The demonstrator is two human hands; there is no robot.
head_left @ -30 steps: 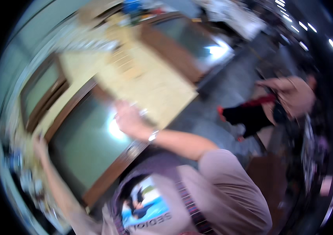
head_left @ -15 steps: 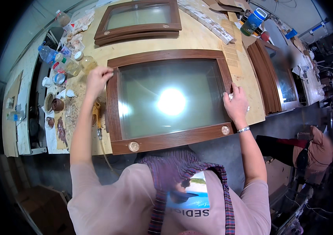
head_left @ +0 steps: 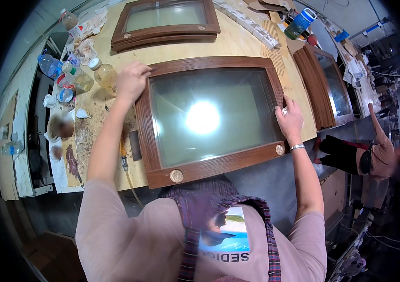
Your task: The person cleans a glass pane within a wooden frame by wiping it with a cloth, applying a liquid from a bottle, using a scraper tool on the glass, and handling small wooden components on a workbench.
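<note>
A brown wood-framed glass cabinet door [head_left: 228, 163] lies on the plywood bench before me, its front edge jutting past the bench edge. A bright lamp reflects in the glass. My left hand [head_left: 133, 81] is closed on the upper left corner, fingertips on the frame's edge. On the right side of the frame, my right hand [head_left: 290, 121] is closed around the edge, with a scrap of something white at its fingers. Two round tan discs sit on the near corners of the frame. Under the door's left side a dark strip [head_left: 135, 145] sticks out.
A yellow-handled tool [head_left: 123, 148] with a hose lies left of the door. Several bottles, including a clear one with yellowish liquid [head_left: 105, 77], stand farther left. Similar doors are stacked at the back [head_left: 164, 35] and right [head_left: 310, 89]. A co-worker [head_left: 374, 155] is at the right.
The door has shifted right and turned slightly, its left side moving most. My left hand has moved up and right with its corner. The co-worker now stretches an arm out.
</note>
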